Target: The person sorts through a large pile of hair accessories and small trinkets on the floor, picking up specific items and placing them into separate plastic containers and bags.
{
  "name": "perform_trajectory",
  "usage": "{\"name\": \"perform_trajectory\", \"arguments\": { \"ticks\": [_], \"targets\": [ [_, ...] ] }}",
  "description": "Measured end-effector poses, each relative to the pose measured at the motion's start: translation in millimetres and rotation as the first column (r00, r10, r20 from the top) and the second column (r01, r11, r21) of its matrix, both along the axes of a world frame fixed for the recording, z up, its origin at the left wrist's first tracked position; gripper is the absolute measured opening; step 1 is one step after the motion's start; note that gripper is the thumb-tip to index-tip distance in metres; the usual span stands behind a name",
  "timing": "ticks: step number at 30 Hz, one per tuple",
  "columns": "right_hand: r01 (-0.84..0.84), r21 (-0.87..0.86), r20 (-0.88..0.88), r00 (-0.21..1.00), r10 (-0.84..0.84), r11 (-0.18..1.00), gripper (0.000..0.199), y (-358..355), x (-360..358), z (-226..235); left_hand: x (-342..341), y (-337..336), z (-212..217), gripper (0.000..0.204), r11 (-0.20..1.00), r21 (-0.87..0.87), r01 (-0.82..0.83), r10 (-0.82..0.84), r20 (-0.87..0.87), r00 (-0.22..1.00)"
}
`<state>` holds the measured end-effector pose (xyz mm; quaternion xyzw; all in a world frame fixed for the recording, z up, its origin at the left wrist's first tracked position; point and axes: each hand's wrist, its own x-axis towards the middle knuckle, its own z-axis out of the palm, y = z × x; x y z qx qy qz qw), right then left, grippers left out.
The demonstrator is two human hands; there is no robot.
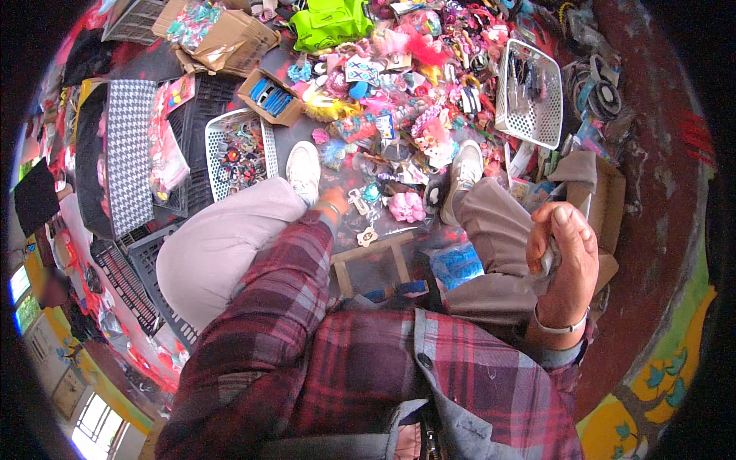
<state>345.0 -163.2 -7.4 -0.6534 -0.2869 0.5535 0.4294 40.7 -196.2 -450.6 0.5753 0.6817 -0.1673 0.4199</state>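
Closest, the right hand (563, 261) is raised beside the knee, fingers wrapped around a small grey item (547, 257) — what it is, I cannot tell. The left hand (333, 201) reaches down between the white shoes (304, 170), its grip hidden, toward packeted hair accessories (414, 123) heaped beyond.
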Motion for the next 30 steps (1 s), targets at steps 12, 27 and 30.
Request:
{"name": "perform_trajectory", "arguments": {
  "ticks": [12,27,30],
  "targets": [
    [-0.059,-0.078,-0.038,0.998,0.056,0.995,0.028,9.9,-5.3,-4.7,61.2,51.6,10.5,0.022,0.79,-0.511,-0.338,0.605,0.562,0.564],
    [-0.097,-0.056,-0.087,0.992,0.092,0.994,0.026,8.0,-4.0,0.1,152.9,131.1,65.5,0.024,0.721,0.528,-0.448,0.161,0.502,0.85],
    [-0.104,-0.024,-0.138,0.985,0.1,0.994,0.026,7.2,-3.2,-1.1,83.8,142.2,71.0,0.058,0.467,0.781,-0.415,0.439,0.203,0.876]
  ]
}}
